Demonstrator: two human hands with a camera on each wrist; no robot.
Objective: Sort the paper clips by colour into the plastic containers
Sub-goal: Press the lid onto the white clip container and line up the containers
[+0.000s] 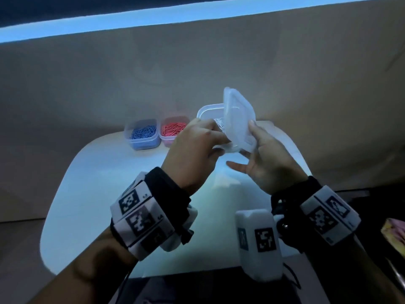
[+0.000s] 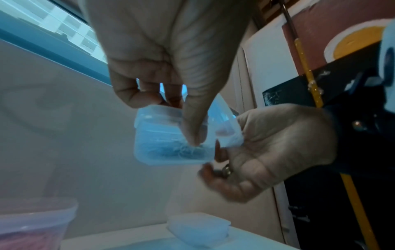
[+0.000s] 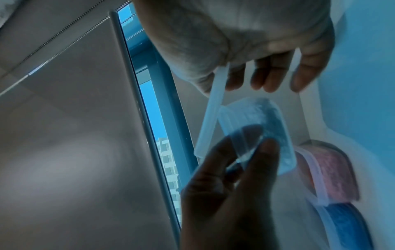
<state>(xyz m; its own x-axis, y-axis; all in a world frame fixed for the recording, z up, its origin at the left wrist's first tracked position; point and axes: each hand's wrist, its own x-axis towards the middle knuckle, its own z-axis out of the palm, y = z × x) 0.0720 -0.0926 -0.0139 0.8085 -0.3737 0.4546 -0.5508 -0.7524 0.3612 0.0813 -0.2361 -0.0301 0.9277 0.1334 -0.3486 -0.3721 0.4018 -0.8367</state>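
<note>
Paper clips, pale or clear (image 1: 219, 123), lying in a clear plastic container (image 1: 208, 110) held up off the surface, right of centre in the head view. Left hand (image 1: 192, 152) gripping that container, thumb down its near wall and fingers (image 2: 136, 94) curled over the rim, clamped on it as seen from the left wrist. Lid (image 1: 240, 119), translucent, tilted nearly on edge just right of the container's opening, pinched between thumb and fingers (image 3: 235, 81) of the right hand (image 1: 269, 159); remaining fingers loosely spread below. Further left in the head view, standing side by side and touching: an open container of red clips (image 1: 173, 129) and, beyond it, an open container of blue clips (image 1: 142, 133), both on the white surface (image 1: 105, 194) at its far edge. A second lid (image 2: 198, 226) lying flat on the surface, low in the left wrist view. Marker-patterned wristbands (image 1: 140, 216) on both forearms. Beige wall (image 1: 197, 62) behind, pale blue strip along the top of the frame.
</note>
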